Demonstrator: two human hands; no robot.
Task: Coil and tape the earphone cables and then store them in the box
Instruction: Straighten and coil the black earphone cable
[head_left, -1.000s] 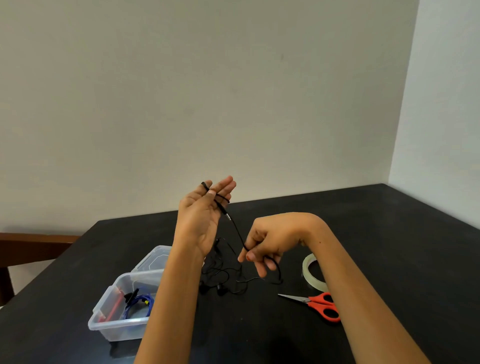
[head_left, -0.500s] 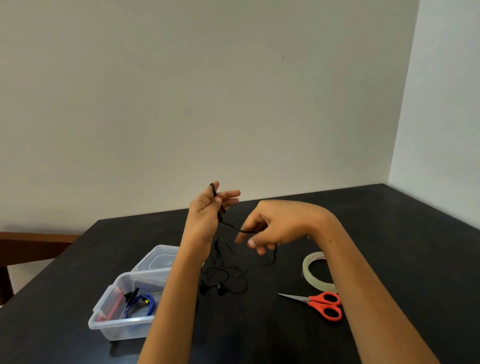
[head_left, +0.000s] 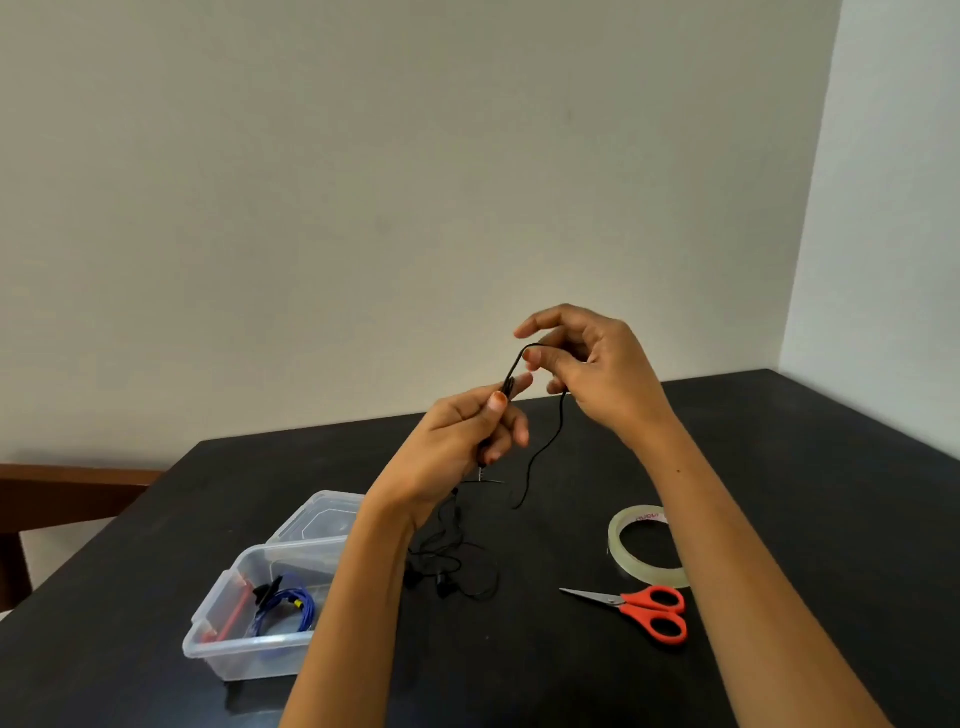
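Head camera looking down over both arms, and the left hand (head_left: 467, 436) is up off the bench (head_left: 779, 467), fingers curled and thumb pressed down, gripping a doubled run of the black earphone cable (head_left: 561, 421). Just above and to its right, the right hand (head_left: 597, 374) has its fingers curled on the same cable. The forefinger is lifted clear while the cable loops over the fingertips below it. From that hand one strand drops in a loose curve toward the bench. Below the left hand the plug dangles, and under the left wrist the rest of the cable lies in a loose tangle on the bench with its earbuds. Down to the left of the left forearm sits the clear plastic box (head_left: 244, 649), open, with a coiled blue cable (head_left: 291, 613) inside and its lid (head_left: 322, 514) lying just behind it. Under the right forearm rests the roll of clear tape (head_left: 623, 540), partly hidden by the arm. Just in front of it lie the red-handled scissors (head_left: 649, 608), blades pointing toward the tangle.
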